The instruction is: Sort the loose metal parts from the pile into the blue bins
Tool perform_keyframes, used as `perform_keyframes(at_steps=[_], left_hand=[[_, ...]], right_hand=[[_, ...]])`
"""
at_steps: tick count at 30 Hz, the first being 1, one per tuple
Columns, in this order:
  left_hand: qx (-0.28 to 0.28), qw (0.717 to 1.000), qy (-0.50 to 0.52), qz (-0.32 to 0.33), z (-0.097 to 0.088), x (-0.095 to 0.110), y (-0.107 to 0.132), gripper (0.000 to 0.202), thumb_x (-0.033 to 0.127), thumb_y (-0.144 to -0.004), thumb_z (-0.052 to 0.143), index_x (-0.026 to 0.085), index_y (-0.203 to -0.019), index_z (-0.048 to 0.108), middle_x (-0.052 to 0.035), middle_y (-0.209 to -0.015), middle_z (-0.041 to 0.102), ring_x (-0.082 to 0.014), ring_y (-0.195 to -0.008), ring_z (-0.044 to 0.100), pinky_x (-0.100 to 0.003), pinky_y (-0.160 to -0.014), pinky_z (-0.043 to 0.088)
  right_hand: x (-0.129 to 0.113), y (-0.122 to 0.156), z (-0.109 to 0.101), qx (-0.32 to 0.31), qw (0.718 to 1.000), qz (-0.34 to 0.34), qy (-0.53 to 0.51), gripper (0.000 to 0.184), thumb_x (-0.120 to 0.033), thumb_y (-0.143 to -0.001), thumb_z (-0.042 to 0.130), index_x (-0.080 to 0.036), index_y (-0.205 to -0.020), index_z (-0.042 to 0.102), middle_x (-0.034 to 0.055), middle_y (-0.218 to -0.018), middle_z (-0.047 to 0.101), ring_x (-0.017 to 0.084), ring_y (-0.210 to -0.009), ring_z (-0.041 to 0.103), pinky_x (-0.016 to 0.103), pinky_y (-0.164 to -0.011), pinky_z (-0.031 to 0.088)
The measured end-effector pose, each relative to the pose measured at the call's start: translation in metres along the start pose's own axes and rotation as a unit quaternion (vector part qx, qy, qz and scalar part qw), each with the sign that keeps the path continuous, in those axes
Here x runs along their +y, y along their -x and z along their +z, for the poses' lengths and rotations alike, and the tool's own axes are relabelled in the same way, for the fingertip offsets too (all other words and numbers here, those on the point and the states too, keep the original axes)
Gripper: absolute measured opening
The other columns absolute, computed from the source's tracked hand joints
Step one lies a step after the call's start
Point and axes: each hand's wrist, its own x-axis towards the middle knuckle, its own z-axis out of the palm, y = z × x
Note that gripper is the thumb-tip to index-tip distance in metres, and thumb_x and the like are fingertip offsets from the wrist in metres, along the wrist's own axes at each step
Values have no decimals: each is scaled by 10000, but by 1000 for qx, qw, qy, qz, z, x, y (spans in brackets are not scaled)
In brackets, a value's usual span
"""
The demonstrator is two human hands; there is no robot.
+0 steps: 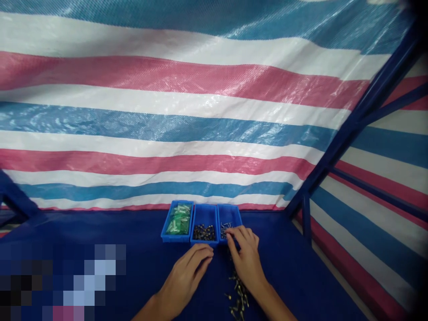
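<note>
Pinching right hand (244, 258) narrow at screws (225, 228) in blue bin (238, 221) (left hand (186, 280) loosely curled, holds nothing visible).

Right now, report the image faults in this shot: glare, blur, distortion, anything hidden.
Head view: glare streaks the striped tarp, and lens distortion bows its stripes; the top right corner darkens; a pixelated patch hides the lower left of the blue tabletop; the loose metal fasteners are too small to show fine detail.
</note>
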Motion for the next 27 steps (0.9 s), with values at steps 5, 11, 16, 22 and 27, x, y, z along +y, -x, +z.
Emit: perform_keyframes(at_steps=[5, 11, 16, 22, 27], left_hand=[[11, 1000, 9, -8, 0, -2, 1, 195, 171, -1125, 521, 232, -1280, 621, -89, -1231, 709, -195, -1122, 737, -303, -1001, 614], [60, 998, -5, -24, -1, 0, -1, 117, 208, -1114, 564, 223, -1178, 661, -81, -1109, 711, -196, -1007, 741, -303, -916, 625], [85, 996, -15, -35, -1, 0, -2, 115, 229, -1109, 572, 225, -1155, 678, -78, -1083, 711, -202, -983, 739, -308, -904, 626], [76, 997, -3, -30, -1, -1, -3, 102, 210, -1111, 571, 231, -1152, 662, -68, -1083, 714, -194, -1004, 731, -290, -899, 615], [77, 997, -6, -26, 0, -4, -2, 106, 244, -1114, 576, 228, -1151, 675, -68, -1081, 737, -194, -998, 748, -288, -893, 631]], right_hand=[[1, 0, 1, -3, 1000, 4, -9, 210, -281, -1117, 482, -296, -1151, 689, 30, -1087, 702, 238, -1038, 630, 424, -960, 401], [-9, 0, -10, -39, 996, -64, -54, 191, -251, -1112, 502, -299, -1160, 681, 32, -1080, 694, 236, -1066, 631, 420, -957, 437], [-21, 1, -16, -111, 982, -130, -84, 176, -247, -1102, 551, -318, -1191, 686, 20, -1067, 696, 225, -1060, 631, 433, -978, 449], [-25, 2, -15, -146, 976, -140, -86, 112, -295, -1089, 612, -316, -1160, 695, -2, -1051, 717, 212, -1028, 632, 424, -961, 458], [-26, 3, -14, -144, 976, -136, -95, 84, -313, -1093, 614, -310, -1143, 681, -6, -1052, 712, 209, -1030, 633, 427, -974, 446]])
